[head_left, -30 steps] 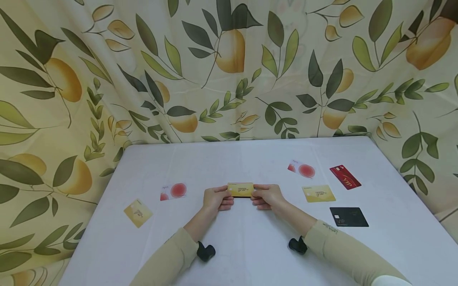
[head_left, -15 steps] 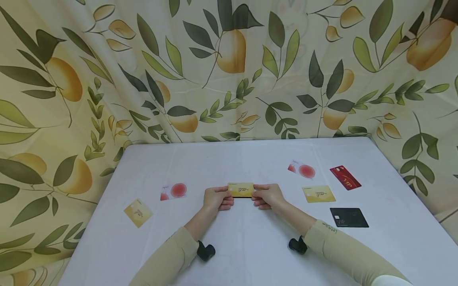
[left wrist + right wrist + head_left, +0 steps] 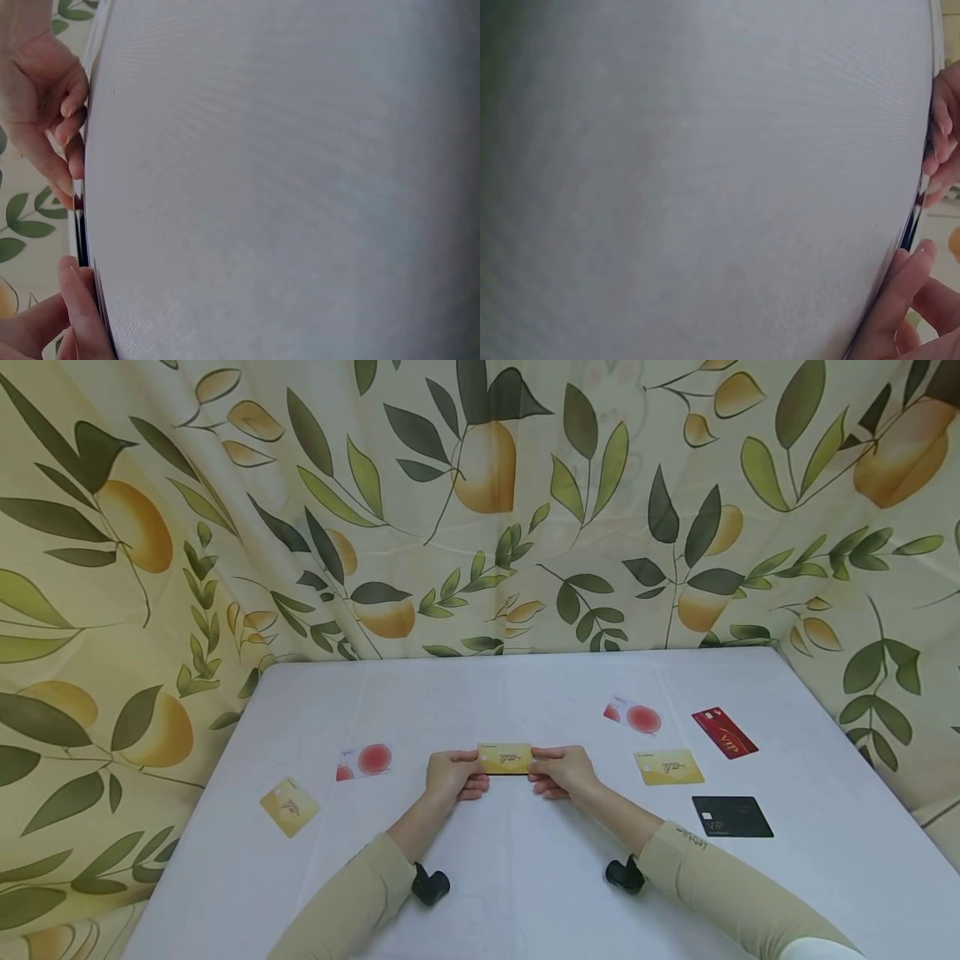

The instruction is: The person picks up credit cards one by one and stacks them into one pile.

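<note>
Between both hands, near the middle of the table, lies a gold card (image 3: 505, 758) in the head view. Its left end is pinched by my left hand (image 3: 453, 777), and my right hand (image 3: 564, 771) pinches the right end. A dark edge shows just below the gold card; whether more cards lie under it I cannot tell. Seen side-on in the left wrist view, the thin dark edge (image 3: 82, 238) runs low over the table between the fingertips. The right wrist view shows that same edge (image 3: 910, 229) between the two hands.
On the white table (image 3: 510, 877), a gold card (image 3: 289, 807) and a white-and-red card (image 3: 364, 762) lie left. Right lie another white-and-red card (image 3: 633, 716), a red VIP card (image 3: 724, 732), a gold card (image 3: 669, 767) and a black VIP card (image 3: 732, 817). A patterned curtain (image 3: 487, 568) hangs behind.
</note>
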Available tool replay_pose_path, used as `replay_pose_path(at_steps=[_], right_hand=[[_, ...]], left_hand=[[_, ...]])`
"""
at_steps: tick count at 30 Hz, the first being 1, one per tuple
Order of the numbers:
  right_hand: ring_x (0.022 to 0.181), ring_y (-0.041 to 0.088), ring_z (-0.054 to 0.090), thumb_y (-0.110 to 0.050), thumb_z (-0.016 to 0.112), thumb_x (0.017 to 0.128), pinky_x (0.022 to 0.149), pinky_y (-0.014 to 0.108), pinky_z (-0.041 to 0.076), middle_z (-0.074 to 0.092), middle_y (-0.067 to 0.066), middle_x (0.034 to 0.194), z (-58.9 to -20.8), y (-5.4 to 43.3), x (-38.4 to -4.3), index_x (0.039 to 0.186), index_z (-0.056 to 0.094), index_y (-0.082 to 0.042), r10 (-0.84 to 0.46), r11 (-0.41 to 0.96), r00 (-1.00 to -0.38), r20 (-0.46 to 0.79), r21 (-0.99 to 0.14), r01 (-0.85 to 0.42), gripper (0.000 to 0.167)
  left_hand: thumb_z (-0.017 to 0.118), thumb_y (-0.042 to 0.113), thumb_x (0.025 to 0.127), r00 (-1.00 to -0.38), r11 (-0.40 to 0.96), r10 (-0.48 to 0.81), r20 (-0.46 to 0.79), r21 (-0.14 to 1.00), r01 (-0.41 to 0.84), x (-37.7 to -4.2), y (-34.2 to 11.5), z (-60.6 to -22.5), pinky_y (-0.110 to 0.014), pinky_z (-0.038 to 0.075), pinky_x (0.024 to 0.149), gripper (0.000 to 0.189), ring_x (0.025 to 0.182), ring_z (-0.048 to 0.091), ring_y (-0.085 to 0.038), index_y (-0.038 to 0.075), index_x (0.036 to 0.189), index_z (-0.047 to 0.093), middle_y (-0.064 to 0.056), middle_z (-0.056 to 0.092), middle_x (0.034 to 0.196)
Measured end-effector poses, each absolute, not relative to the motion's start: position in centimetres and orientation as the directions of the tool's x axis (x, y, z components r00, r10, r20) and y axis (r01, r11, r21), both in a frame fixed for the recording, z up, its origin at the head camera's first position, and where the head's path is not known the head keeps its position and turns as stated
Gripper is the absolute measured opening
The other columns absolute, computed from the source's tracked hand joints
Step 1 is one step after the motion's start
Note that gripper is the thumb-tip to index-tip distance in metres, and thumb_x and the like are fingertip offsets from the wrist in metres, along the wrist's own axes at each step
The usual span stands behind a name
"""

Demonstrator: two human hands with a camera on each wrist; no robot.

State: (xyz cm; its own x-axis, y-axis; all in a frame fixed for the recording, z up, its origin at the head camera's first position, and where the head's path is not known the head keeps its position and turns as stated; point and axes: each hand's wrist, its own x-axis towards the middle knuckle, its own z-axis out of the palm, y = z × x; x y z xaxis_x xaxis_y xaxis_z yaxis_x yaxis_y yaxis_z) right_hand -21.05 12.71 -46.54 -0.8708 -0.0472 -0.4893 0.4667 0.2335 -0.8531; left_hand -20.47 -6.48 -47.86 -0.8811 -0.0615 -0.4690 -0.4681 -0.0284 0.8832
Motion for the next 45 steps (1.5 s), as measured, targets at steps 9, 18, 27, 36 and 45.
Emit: replay_pose_path(at_steps=[9,18,27,36,45], right_hand=[[0.046,0.009,0.059,-0.010,0.065,0.083,0.043,0.019,0.049,0.065,0.004,0.063,-46.84,12.77,-21.00,0.121,0.058,0.000,-0.036,0.267,-0.887,-0.460,-0.860,0.435,0.040],[0.049,0.010,0.061,-0.011,0.066,0.083,0.045,0.020,0.050,0.066,0.005,0.064,-47.08,12.67,-21.11,0.122,0.057,-0.001,-0.017,0.276,-0.893,-0.451,-0.860,0.429,0.041],[0.048,0.011,0.061,-0.010,0.067,0.081,0.045,0.020,0.050,0.065,0.005,0.062,-47.12,12.49,-21.15,0.121,0.058,-0.002,0.016,0.285,-0.895,-0.446,-0.856,0.432,0.042],[0.047,0.010,0.060,-0.006,0.067,0.079,0.044,0.021,0.050,0.065,0.004,0.060,-47.05,12.39,-21.33,0.121,0.058,-0.003,0.026,0.263,-0.888,-0.458,-0.854,0.448,0.043],[0.047,0.011,0.060,-0.006,0.067,0.080,0.045,0.021,0.051,0.065,0.005,0.061,-47.07,12.37,-21.28,0.120,0.057,-0.003,0.018,0.248,-0.884,-0.467,-0.854,0.457,0.041]], left_hand=[[0.064,-0.003,0.078,-0.883,-0.018,-0.082,-0.462,0.886,-0.462,-20.39,-6.37,-48.00,-0.023,0.052,0.044,0.032,0.047,0.061,-0.012,-0.002,0.110,0.062,-0.008,0.065,0.060],[0.065,-0.004,0.077,-0.890,-0.006,-0.091,-0.448,0.894,-0.449,-20.44,-6.26,-48.08,-0.023,0.052,0.044,0.032,0.047,0.061,-0.012,-0.002,0.109,0.062,-0.008,0.065,0.060],[0.066,-0.008,0.073,-0.887,0.023,-0.120,-0.446,0.892,-0.452,-20.44,-6.15,-47.97,-0.022,0.050,0.041,0.036,0.043,0.060,-0.013,-0.001,0.108,0.061,-0.009,0.063,0.055],[0.067,-0.007,0.074,-0.883,0.057,-0.147,-0.447,0.887,-0.458,-20.46,-5.96,-47.80,-0.022,0.050,0.040,0.036,0.042,0.058,-0.012,0.000,0.108,0.060,-0.009,0.062,0.054],[0.067,-0.005,0.075,-0.882,0.082,-0.169,-0.439,0.886,-0.457,-20.41,-5.83,-47.67,-0.022,0.050,0.041,0.033,0.043,0.059,-0.013,0.001,0.107,0.060,-0.009,0.062,0.055]])
